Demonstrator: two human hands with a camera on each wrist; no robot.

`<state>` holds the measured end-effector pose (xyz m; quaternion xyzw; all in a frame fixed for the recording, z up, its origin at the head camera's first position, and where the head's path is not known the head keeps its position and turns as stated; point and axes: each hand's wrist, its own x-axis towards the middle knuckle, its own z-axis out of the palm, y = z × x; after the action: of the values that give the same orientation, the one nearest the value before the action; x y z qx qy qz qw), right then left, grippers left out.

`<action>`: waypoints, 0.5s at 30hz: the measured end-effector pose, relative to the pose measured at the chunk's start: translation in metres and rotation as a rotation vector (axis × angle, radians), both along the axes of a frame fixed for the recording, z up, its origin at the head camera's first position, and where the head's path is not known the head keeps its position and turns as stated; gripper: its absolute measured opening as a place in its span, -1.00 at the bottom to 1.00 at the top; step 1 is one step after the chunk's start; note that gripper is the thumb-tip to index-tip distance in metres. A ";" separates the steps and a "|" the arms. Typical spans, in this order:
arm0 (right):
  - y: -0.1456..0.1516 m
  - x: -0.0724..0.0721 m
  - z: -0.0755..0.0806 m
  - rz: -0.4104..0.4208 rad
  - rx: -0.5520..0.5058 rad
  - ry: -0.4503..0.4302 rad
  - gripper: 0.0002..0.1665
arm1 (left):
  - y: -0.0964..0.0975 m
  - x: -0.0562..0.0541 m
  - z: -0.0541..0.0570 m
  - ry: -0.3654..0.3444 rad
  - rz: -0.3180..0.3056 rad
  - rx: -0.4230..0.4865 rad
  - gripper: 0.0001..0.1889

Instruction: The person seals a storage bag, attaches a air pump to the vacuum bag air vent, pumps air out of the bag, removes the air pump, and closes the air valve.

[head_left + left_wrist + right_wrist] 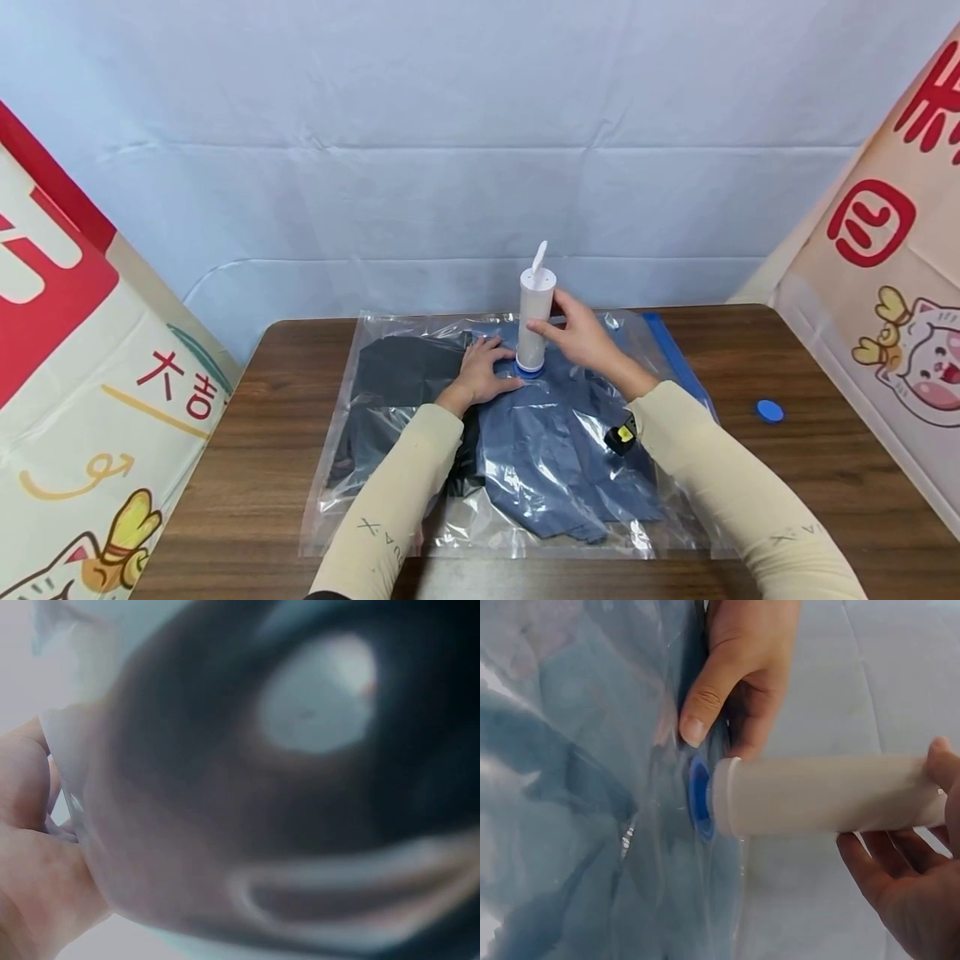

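Note:
A white cylindrical hand pump (pixel 531 333) with a white handle on top stands upright on the blue round valve (pixel 528 372) of a clear vacuum storage bag (pixel 468 533). My right hand (pixel 588 337) grips the pump's barrel, fingers and thumb around it. Beside the valve my left hand (pixel 482 373) rests on the bag, thumb and fingers spread on either side. Inside the bag lie folded dark cloth (pixel 408 371) and blue-grey cloth (pixel 532 450). The left wrist view is mostly blocked by blurred plastic.
A small round blue cap (pixel 769 411) lies on the wooden table (pixel 750 350) to the right of the bag. A blue strip (pixel 678 358) runs along the bag's right edge. Pale cloth (pixel 450 183) hangs behind, with printed panels at both sides.

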<state>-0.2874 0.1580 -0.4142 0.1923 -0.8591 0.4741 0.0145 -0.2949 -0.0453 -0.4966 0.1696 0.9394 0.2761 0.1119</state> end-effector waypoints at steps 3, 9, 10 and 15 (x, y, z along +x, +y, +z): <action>-0.001 0.002 0.003 0.036 0.025 -0.028 -0.33 | -0.001 0.000 0.000 0.008 -0.004 0.000 -0.40; 0.000 0.003 0.006 0.046 0.033 -0.051 -0.29 | -0.001 -0.001 0.001 0.005 -0.002 -0.007 -0.40; 0.000 0.003 0.006 0.043 0.028 -0.050 -0.29 | -0.001 -0.001 0.001 -0.001 -0.002 -0.004 -0.40; 0.003 0.005 0.002 0.036 0.000 -0.039 -0.29 | -0.001 0.001 0.001 -0.018 -0.003 0.012 -0.40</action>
<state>-0.2827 0.1613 -0.4122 0.1985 -0.8556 0.4778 -0.0110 -0.2942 -0.0464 -0.4954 0.1692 0.9364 0.2832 0.1197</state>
